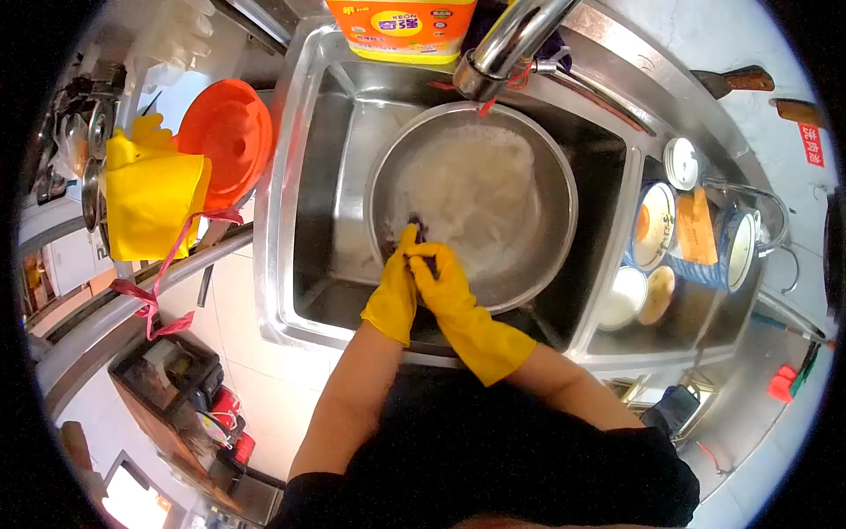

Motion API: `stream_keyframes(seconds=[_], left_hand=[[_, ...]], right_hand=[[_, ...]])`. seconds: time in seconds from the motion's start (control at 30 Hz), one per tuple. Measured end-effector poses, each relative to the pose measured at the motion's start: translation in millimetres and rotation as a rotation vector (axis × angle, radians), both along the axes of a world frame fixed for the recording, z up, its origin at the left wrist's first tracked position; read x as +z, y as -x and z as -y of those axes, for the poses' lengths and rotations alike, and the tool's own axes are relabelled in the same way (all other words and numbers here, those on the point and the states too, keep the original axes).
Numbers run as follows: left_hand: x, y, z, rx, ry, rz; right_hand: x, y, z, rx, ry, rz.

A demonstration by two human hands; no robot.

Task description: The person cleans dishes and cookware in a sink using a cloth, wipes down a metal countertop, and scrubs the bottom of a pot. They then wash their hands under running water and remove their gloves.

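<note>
Both of my hands wear yellow rubber gloves and meet at the near left rim of a big round metal basin [571,189]. Cloudy, sudsy water [471,189] fills the basin. A small dark purple piece, apparently a wet cloth [417,229], shows between the gloved fingers. My left hand [397,286] is closed on it from the left side. My right hand [441,280] has its fingers curled against the same cloth and the left hand. Much of the cloth is hidden by the gloves.
The basin sits in a steel sink [339,194] under a chrome faucet [493,66]. Behind stands an orange detergent container [401,31]. Bowls and cups [654,225] fill the right basin. At left are an orange plastic basin [229,137] and yellow gloves [154,207] hanging.
</note>
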State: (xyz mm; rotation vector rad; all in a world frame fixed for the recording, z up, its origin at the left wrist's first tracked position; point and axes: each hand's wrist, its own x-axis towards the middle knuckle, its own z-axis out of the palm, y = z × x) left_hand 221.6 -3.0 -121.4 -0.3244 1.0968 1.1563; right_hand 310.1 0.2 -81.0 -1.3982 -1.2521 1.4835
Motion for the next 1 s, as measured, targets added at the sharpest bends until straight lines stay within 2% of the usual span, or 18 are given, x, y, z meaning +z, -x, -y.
stream_keyframes(seconds=[0.03,0.13,0.2,0.27,0.37,0.4,0.5,0.53,0.6,0.63,0.7,0.73,0.77,0.83,0.87,0.9,0.97,1.0], left_hand=[[-2,-3,4,0.047,-0.025,0.015],[-22,-17,7,0.133,0.004,0.026],[-4,-29,-17,-0.358,-0.174,-0.273],[-1,-27,-19,-0.520,-0.284,-0.376],[-34,-6,16,-0.247,-0.356,-0.223],[-31,-10,14,-0.147,-0.299,-0.142],[-14,-28,-1,0.166,0.028,0.135],[-30,-24,-1,-0.163,-0.093,-0.088],[-62,-16,-1,-0.782,-0.318,-0.705],[-46,-7,3,-0.836,-0.175,-0.791],[-11,0,1,-0.608,0.015,-0.698],[10,3,-3,-0.346,0.056,-0.515],[29,5,-7,-0.086,0.097,-0.327],[44,0,-11,-0.149,0.009,-0.465],[40,-1,-9,-0.230,-0.111,-0.584],[39,-1,-9,-0.312,-0.235,-0.705],[58,1,-16,-0.522,-0.338,-0.805],[65,6,-19,-0.597,-0.391,-0.762]], right_hand=[[22,4,1,-0.011,0.019,-0.038],[-19,-10,-29,0.178,0.094,0.021],[-29,-20,-66,0.091,0.041,0.252],[-16,-20,-75,0.008,0.022,0.341],[12,-4,-31,0.059,-0.086,0.200],[17,7,-15,0.070,-0.096,0.033],[7,-7,-41,0.207,0.043,0.061],[-1,-17,-60,0.243,-0.186,0.308],[-33,-46,-108,0.394,-0.241,0.615],[-50,-65,-126,0.579,-0.223,0.848],[-39,-98,-148,0.446,-0.337,0.944],[-37,-105,-149,0.291,-0.371,0.982],[-37,-103,-140,0.327,-0.377,0.981],[-34,-94,-105,0.399,-0.395,0.986],[-30,-88,-89,0.672,-0.324,1.075],[-89,-93,-67,0.638,-0.129,0.796],[-115,-90,-47,0.665,-0.005,0.517],[-62,-80,-49,0.739,-0.067,0.524]])
